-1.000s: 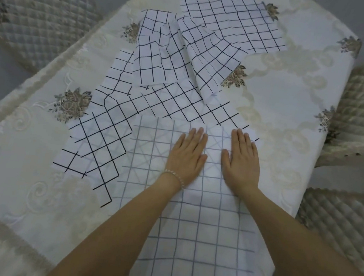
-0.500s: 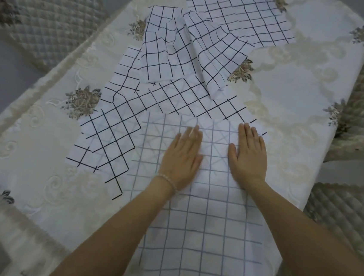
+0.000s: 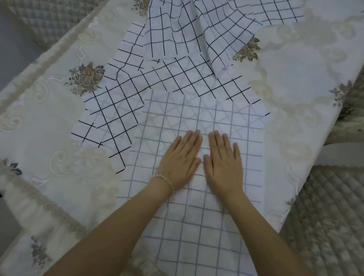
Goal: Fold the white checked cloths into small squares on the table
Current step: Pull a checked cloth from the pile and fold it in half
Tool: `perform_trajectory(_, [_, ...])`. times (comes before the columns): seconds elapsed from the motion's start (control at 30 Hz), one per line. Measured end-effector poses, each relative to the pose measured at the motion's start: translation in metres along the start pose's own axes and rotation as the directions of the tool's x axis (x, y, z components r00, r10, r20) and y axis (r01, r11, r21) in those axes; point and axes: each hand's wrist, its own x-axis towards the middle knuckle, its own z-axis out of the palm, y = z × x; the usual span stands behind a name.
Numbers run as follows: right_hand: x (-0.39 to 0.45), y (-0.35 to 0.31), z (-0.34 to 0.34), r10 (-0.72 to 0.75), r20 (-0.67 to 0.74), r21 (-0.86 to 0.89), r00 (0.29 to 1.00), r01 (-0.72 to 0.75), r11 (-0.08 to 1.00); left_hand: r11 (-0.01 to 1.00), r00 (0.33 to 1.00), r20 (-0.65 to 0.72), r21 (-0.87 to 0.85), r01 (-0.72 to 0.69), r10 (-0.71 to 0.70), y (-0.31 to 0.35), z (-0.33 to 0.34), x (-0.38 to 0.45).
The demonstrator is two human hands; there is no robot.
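Hands: our left hand [image 3: 180,159] and right hand [image 3: 224,162] lie flat, fingers straight, grasping nothing, pressing the near cloth [image 3: 189,228].
Risk: we judge the loose cloths [image 3: 178,79] at 12 o'clock could drag along underneath.

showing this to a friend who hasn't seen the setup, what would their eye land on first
First, the two hands pressed flat, side by side, left hand and right hand, on the pale-lined checked cloth nearest the camera, which runs from mid-table over the near edge. Next, the jumble of bold black-checked cloths behind it, overlapping and rumpled toward the far end. Beneath everything, the cream embroidered tablecloth with flower motifs.
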Motion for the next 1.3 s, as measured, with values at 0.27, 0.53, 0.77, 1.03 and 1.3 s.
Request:
perform_trajectory(0.27, [-0.019,0.058,-0.017,0.132,-0.025,-0.056,0.991,-0.133,0.989,0.987,0.987,-0.031,0.000,0.160,-0.160,-0.092,-0.014,-0.045])
perform_trajectory(0.53, [-0.023,0.025,-0.024,0.161,-0.063,-0.090,0.985,-0.167,0.982,0.978,0.979,-0.076,0.080,0.193,-0.187,-0.059,-0.030,-0.041])
perform_trajectory(0.77, [-0.083,-0.049,0.014,0.035,0.002,0.068,0.999,-0.035,0.997,0.999,0.998,0.061,0.025,-0.025,0.024,0.017,0.003,-0.077])
perform_trajectory(1.03, [-0.097,-0.022,0.005,0.105,-0.052,0.042,0.993,-0.103,0.994,0.996,0.994,0.112,0.084,0.007,-0.017,-0.031,-0.012,-0.092])
perform_trajectory(1.3, [-0.098,-0.023,0.004,0.104,-0.037,0.023,0.994,-0.103,0.994,0.491,0.646,0.123,-0.548,0.677,-0.753,-0.035,-0.045,-0.147])
